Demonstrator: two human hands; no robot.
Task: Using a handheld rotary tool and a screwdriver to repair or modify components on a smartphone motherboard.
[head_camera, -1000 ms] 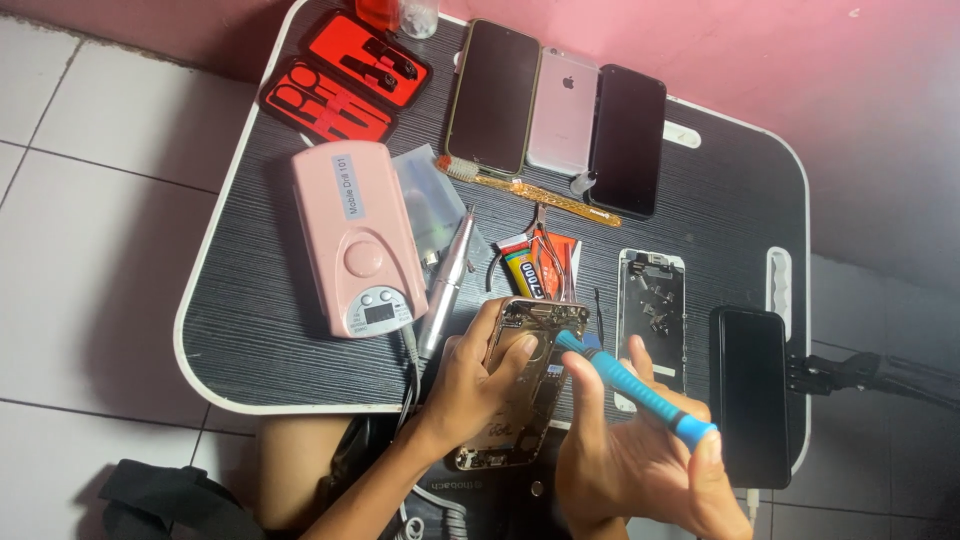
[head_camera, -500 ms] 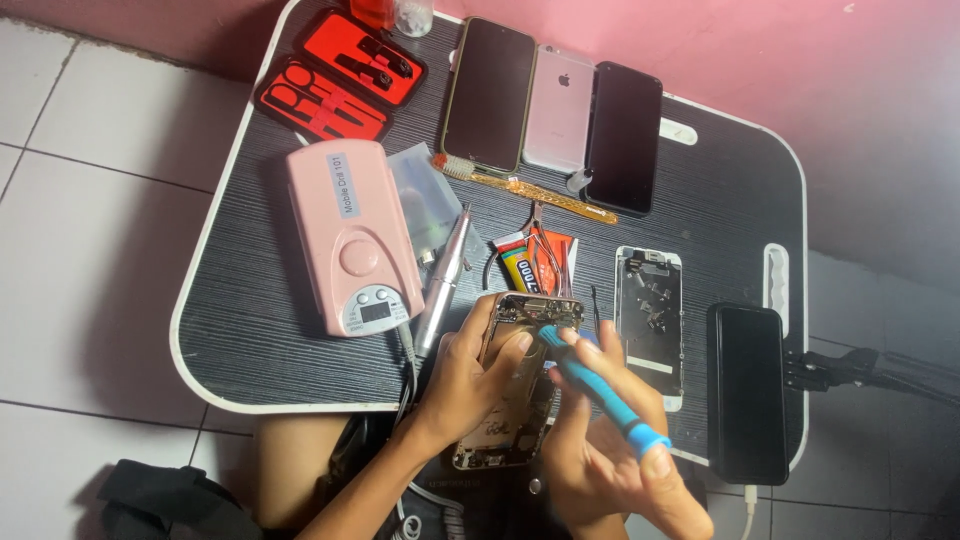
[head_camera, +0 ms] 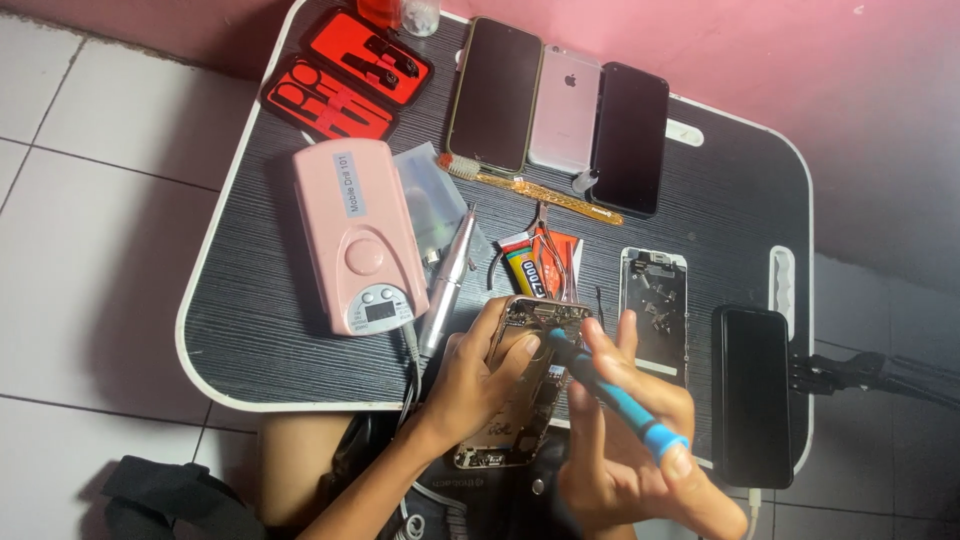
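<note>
Caution: if the blue screwdriver point(head_camera: 612, 396) tip slips, you may scratch the opened phone chassis point(head_camera: 525, 380) or lose a screw off the table edge point(head_camera: 240, 400). Your left hand point(head_camera: 478, 385) is clenched around the chassis, held above the near edge. Your right hand point(head_camera: 640, 450) grips the screwdriver, fingers closed, tip inside the chassis.

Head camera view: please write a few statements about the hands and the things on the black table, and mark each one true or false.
1. The left hand holds the opened gold phone housing. True.
2. The right hand holds a red hammer. False: it holds a blue-handled screwdriver.
3. The pink rectangular drill unit lies on the black table. True.
4. The red tool case is closed. False: it lies open.
</note>
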